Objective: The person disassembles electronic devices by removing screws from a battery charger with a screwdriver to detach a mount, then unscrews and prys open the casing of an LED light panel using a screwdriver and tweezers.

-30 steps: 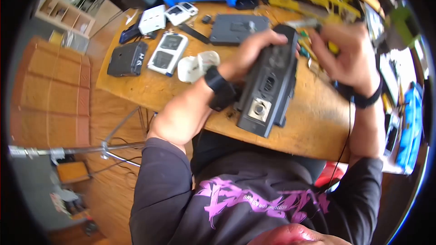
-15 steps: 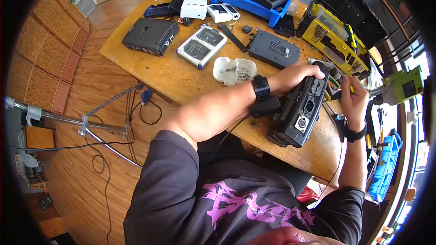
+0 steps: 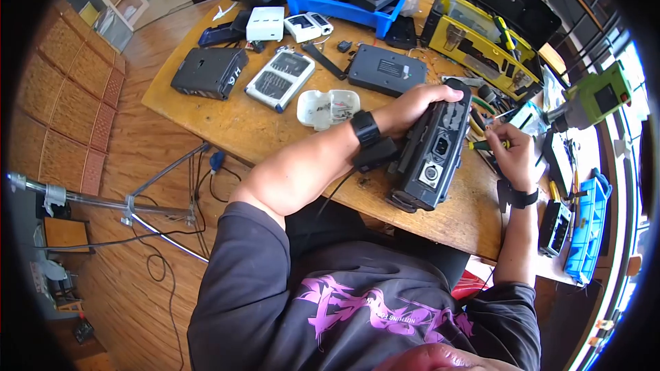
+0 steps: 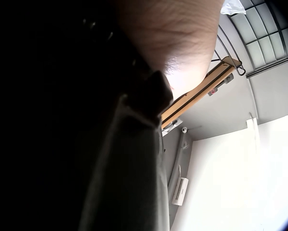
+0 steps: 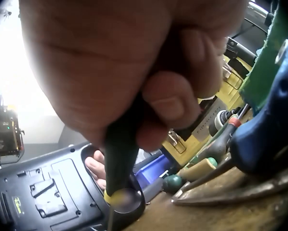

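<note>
A black device (image 3: 442,139) with a power socket and a round metal connector stands on edge near the table's front. My left hand (image 3: 418,106) grips its upper end; in the right wrist view, left fingertips (image 5: 96,168) show through the handle opening. In my right hand (image 3: 517,158) is a screwdriver (image 5: 121,154) with a dark green handle and yellow collar, pinched between thumb and fingers. Its shaft points toward the device's right side, and the tip is out of sight. The left wrist view shows mostly dark casing and part of the palm (image 4: 177,38).
Pliers and other hand tools lie behind the right hand. A yellow toolbox (image 3: 474,55) stands at the back right, a green drill (image 3: 598,99) at the right. Left of the device are an open white parts box (image 3: 322,122), a bit case (image 3: 280,81) and a dark flat box (image 3: 388,69).
My right hand went from beside the device to the tools at the right, then came back left and lower with the screwdriver. The left hand kept its grip as the device shifted slightly.
</note>
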Available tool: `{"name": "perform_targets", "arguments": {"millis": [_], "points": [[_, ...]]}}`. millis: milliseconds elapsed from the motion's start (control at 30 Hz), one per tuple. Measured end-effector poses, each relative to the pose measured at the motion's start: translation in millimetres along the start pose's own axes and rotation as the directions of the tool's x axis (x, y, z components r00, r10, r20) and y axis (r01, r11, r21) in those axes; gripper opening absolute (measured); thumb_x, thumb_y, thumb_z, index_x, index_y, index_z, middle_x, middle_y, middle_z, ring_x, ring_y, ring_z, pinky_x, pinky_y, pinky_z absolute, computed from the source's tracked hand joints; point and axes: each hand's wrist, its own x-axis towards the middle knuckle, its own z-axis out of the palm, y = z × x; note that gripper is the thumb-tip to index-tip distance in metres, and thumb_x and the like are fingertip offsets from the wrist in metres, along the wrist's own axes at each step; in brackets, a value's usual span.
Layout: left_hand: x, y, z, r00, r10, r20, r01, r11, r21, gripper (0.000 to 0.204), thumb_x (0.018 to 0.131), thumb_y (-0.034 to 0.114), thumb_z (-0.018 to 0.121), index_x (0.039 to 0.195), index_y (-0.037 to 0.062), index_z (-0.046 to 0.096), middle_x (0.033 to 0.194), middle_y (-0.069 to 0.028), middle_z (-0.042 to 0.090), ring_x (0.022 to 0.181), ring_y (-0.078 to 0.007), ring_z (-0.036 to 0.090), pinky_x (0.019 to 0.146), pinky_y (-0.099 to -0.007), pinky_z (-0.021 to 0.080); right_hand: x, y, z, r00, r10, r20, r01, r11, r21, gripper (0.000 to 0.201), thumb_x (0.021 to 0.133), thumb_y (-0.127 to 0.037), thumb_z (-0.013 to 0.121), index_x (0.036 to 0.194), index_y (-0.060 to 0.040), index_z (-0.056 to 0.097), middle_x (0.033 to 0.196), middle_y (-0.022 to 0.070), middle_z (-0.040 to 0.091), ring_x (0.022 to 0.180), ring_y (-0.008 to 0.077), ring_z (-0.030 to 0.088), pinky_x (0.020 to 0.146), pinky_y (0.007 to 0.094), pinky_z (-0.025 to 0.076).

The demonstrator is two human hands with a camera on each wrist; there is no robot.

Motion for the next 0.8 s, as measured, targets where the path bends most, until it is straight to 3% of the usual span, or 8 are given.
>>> {"name": "perform_targets", "arguments": {"millis": [267, 433, 500, 533, 633, 667, 733, 800], "points": [[2.8, -1.0, 3.1, 0.999, -0.053, 0.0, 0.053, 0.994, -0.099, 0.053, 0.105, 0.043, 0.054, 0.13, -0.0033, 0.059, 0.114, -0.0137, 0.072, 0.091, -0.0188, 0.073, 0.079, -0.033, 0.062, -9.5, 4.9, -8.9, 0.993, -0.02, 0.117, 0.008, 0.995, 0.104, 0.038, 0.073, -0.031, 0.096, 0.089, -0.004, 0.076, 0.077, 0.0029, 0.073, 0.072, 0.0108, 0.067, 0.069, 0.0274, 0.052], [4.5, -4.9, 4.2, 0.999, -0.04, -0.006, 0.04, 0.996, -0.084, 0.059, 0.106, 0.046, 0.045, 0.135, -0.0038, 0.057, 0.119, -0.0154, 0.071, 0.097, -0.0221, 0.073, 0.086, -0.0368, 0.062, -9.9, 13.4, -6.0, 0.996, 0.009, 0.094, -0.028, 0.979, 0.204, 0.036, 0.076, -0.029, 0.094, 0.091, -0.0031, 0.075, 0.085, 0.0019, 0.074, 0.076, 0.0088, 0.064, 0.071, 0.0265, 0.051], [6.7, -10.7, -0.3, 0.998, 0.022, 0.064, -0.013, 0.99, -0.142, 0.06, 0.106, 0.046, 0.039, 0.136, -0.0036, 0.056, 0.121, -0.0157, 0.071, 0.099, -0.0232, 0.073, 0.088, -0.0389, 0.061, -8.0, 20.3, -0.8, 0.995, 0.101, 0.016, -0.097, 0.883, 0.458, 0.033, 0.085, -0.028, 0.088, 0.096, -0.0029, 0.07, 0.083, 0.0004, 0.07, 0.074, 0.0087, 0.062, 0.07, 0.0276, 0.051], [7.4, -11.1, 2.3, 0.999, 0.013, 0.03, -0.009, 0.992, -0.125, 0.062, 0.107, 0.047, 0.036, 0.135, -0.0037, 0.057, 0.118, -0.0163, 0.072, 0.096, -0.024, 0.074, 0.087, -0.0399, 0.061, -8.6, 22.6, -1.5, 0.981, 0.163, 0.107, -0.195, 0.772, 0.606, 0.028, 0.095, -0.027, 0.079, 0.103, -0.0035, 0.065, 0.085, -0.0001, 0.066, 0.074, 0.009, 0.06, 0.069, 0.0273, 0.05], [6.3, -12.7, 3.6, 0.998, -0.062, 0.017, 0.063, 0.998, -0.026, 0.063, 0.106, 0.049, 0.037, 0.133, -0.0032, 0.059, 0.113, -0.0165, 0.073, 0.092, -0.0243, 0.074, 0.085, -0.0399, 0.062, 1.1, 29.2, 16.0, 0.992, -0.014, -0.124, 0.097, 0.71, 0.697, 0.027, 0.112, -0.027, 0.051, 0.107, -0.0018, 0.058, 0.09, 0.0057, 0.063, 0.075, 0.0094, 0.061, 0.067, 0.025, 0.05], [6.2, -14.2, 4.4, 0.998, -0.057, 0.032, 0.056, 0.998, 0.01, 0.061, 0.108, 0.051, 0.039, 0.129, -0.002, 0.061, 0.106, -0.0148, 0.074, 0.089, -0.0223, 0.075, 0.083, -0.0373, 0.062, 0.6, 26.3, 16.4, 0.992, -0.012, -0.124, 0.096, 0.708, 0.699, 0.027, 0.112, -0.027, 0.051, 0.107, -0.0018, 0.058, 0.09, 0.0057, 0.063, 0.075, 0.0094, 0.061, 0.067, 0.025, 0.05], [7.5, -13.8, 6.6, 1.0, -0.02, 0.022, 0.017, 0.994, 0.106, 0.06, 0.109, 0.051, 0.039, 0.128, -0.0015, 0.061, 0.106, -0.0137, 0.074, 0.089, -0.0209, 0.075, 0.083, -0.0355, 0.062, -3.7, 15.3, 11.9, 0.979, 0.196, -0.057, -0.064, 0.556, 0.829, 0.037, 0.115, -0.032, 0.039, 0.104, -0.0012, 0.055, 0.088, 0.0079, 0.062, 0.067, 0.0111, 0.06, 0.059, 0.026, 0.051], [6.2, -11.0, 12.1, 0.999, 0.034, 0.027, -0.039, 0.977, 0.209, 0.058, 0.111, 0.051, 0.04, 0.127, -0.0003, 0.062, 0.105, -0.0103, 0.074, 0.09, -0.0167, 0.074, 0.083, -0.0317, 0.061, -6.4, 15.0, 0.4, 0.986, 0.165, 0.024, -0.113, 0.555, 0.824, 0.039, 0.115, -0.034, 0.038, 0.103, -0.0011, 0.055, 0.087, 0.0084, 0.062, 0.062, 0.0119, 0.059, 0.055, 0.0263, 0.05]]}}
